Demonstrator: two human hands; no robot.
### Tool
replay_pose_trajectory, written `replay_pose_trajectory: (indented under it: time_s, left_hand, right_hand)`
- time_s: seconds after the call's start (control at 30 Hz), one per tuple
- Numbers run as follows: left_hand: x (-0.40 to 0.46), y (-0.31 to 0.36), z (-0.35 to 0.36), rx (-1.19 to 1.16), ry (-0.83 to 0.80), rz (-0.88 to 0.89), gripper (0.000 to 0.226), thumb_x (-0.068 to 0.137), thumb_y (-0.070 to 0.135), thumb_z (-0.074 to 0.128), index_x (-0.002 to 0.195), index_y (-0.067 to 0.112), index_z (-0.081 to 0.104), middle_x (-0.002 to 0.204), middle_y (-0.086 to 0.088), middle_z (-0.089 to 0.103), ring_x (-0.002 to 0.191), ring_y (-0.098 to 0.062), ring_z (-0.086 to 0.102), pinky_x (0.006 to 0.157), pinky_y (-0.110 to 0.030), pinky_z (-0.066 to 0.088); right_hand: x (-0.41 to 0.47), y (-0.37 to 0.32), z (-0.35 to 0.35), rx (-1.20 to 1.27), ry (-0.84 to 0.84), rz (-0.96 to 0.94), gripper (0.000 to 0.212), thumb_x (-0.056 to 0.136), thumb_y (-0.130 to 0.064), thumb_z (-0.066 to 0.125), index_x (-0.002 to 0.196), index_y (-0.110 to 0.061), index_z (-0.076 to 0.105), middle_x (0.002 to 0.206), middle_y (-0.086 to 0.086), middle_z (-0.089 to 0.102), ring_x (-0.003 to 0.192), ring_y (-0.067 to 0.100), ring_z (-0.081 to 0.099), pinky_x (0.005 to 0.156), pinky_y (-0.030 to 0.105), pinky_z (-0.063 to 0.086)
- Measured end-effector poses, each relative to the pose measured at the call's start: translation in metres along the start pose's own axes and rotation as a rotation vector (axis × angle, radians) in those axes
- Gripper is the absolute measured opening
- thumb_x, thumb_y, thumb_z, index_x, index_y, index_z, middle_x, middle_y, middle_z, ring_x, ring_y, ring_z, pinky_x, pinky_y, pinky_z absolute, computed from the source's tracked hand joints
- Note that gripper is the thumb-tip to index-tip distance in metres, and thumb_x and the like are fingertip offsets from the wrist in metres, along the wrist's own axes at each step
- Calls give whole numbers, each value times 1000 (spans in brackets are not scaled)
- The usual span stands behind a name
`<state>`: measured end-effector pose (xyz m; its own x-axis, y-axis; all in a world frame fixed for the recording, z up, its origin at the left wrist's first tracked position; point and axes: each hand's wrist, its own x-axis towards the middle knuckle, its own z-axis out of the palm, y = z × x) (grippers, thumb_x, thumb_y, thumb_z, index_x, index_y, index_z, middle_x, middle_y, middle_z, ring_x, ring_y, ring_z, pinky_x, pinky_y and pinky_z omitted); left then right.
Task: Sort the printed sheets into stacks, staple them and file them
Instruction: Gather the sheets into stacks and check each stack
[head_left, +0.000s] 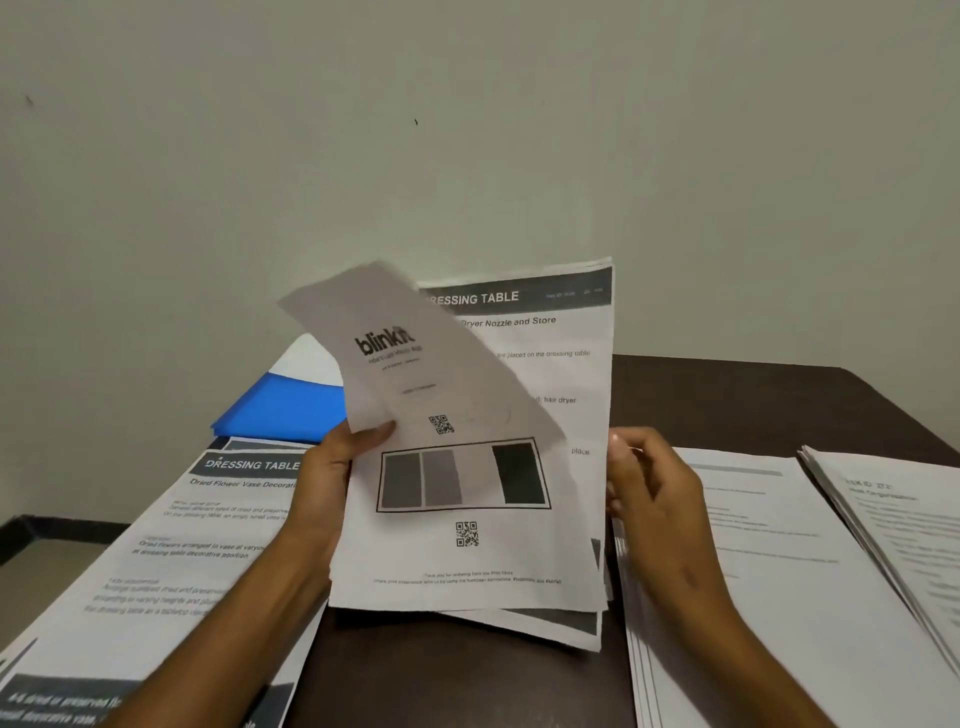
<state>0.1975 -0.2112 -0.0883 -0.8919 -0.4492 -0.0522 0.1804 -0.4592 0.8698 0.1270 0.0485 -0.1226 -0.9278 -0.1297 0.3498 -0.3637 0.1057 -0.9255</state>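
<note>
Nearest the camera, two bare forearms reach up from the bottom edge over a dark brown table (457, 675); the left hand (332, 467) grips the left edge of a raised bundle of sheets (467, 561), its thumb pressed on the front page and its fingers hidden behind the paper; the right hand (649, 483) is at the right edge of the same bundle, fingers curled toward the pages, though whether it pinches the paper or only touches it I cannot tell; the front page carries a "blinkit" logo, two QR codes and a framed row of grey and black bars, and its upper half folds forward and to the left, tilted; behind it stands a sheet headed "DRESSING TABLE" (550, 332), upright against the pale wall (467, 130); the lower edges of the bundle fan out unevenly just above the tabletop; to the left lies a stack of printed sheets (171, 561) with a dark "DRESSING TABLE" banner and the line "Dried Flower Vase", partly under the left forearm; beyond that stack, near the wall, sits a blue folder (280, 405) with a white sheet showing at its far edge; to the right lie two more stacks side by side, a nearer stack (779, 571) of faintly printed pages just beside the right forearm, and a far-right stack (904, 519) overlapping its edge, the print too blurred to read
</note>
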Motion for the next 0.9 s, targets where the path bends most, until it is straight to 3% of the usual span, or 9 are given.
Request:
replay_pose_trajectory:
  time_s: [0.07, 0.2, 0.3, 0.43, 0.5, 0.57, 0.7, 0.8, 0.9]
  left_hand:
    - [-1, 0, 1, -13, -4, -30, 30, 97, 2, 54, 120, 10, 72, 99, -10, 81, 80, -24, 79, 62, -31, 63]
    - [-7, -4, -2, 70, 20, -13, 19, 98, 9, 56, 104, 14, 74, 78, -3, 78, 62, -16, 74, 51, -24, 58]
    - [-5, -4, -3, 69, 31, -18, 22, 95, 11, 60, 111, 12, 76, 91, -10, 79, 72, -21, 75, 63, -30, 60]
    - [-4, -6, -5, 74, 33, -19, 21, 94, 13, 60, 88, 17, 80, 80, -8, 76, 66, -20, 73, 72, -37, 53]
    - [-6, -4, -3, 67, 31, -23, 19, 88, 13, 62, 98, 12, 79, 85, -10, 77, 69, -23, 74, 73, -37, 54]
    - [-3, -2, -5, 6, 2, -84, 41, 78, 12, 64, 117, 4, 74, 102, -18, 76, 81, -32, 74, 78, -41, 58]
    - [-1, -2, -7, -32, -17, -130, 45, 78, 8, 61, 122, 5, 72, 113, -23, 74, 90, -38, 72, 82, -45, 60]
    - [-6, -5, -8, 47, 6, -4, 18, 88, 12, 60, 99, 13, 75, 95, -15, 75, 81, -31, 72, 74, -39, 59]
    - [-11, -3, -4, 72, -2, 125, 10, 97, 14, 57, 91, 12, 65, 86, -13, 65, 76, -26, 66, 72, -37, 56]
  right_hand:
    - [2, -2, 1, 136, -3, 71, 32, 105, -56, 50, 110, -29, 67, 99, -4, 79, 94, 27, 77, 81, 43, 66]
    - [2, -5, 1, 104, -14, 72, 70, 77, -89, 55, 115, -32, 67, 105, -7, 79, 97, 20, 77, 81, 36, 65]
    - [-2, -3, -1, 20, -5, 17, 55, 78, -75, 72, 118, -39, 63, 112, -7, 76, 102, 21, 76, 82, 47, 65]
    - [-1, -5, -5, -29, 62, 7, 35, 86, -38, 80, 116, -33, 64, 107, -8, 77, 94, 16, 78, 78, 42, 67]
    - [0, -7, -9, -64, 120, -21, 27, 90, -28, 80, 113, -28, 65, 101, -11, 78, 89, 10, 77, 75, 37, 67]
    - [2, -6, -13, -104, 164, -47, 18, 92, -26, 79, 105, -26, 67, 92, -10, 78, 84, 12, 77, 73, 37, 67]
    - [5, -5, -17, -134, 210, -57, 9, 94, -31, 74, 98, -25, 68, 93, -9, 76, 84, 10, 75, 68, 31, 65]
    - [14, -6, -30, -61, 393, -15, 5, 100, -24, 69, 102, -20, 65, 95, -4, 72, 87, 16, 71, 71, 31, 58]
    - [31, -5, -54, 64, 763, 136, 16, 94, -25, 63, 110, -23, 65, 98, 0, 68, 94, 27, 67, 80, 39, 55]
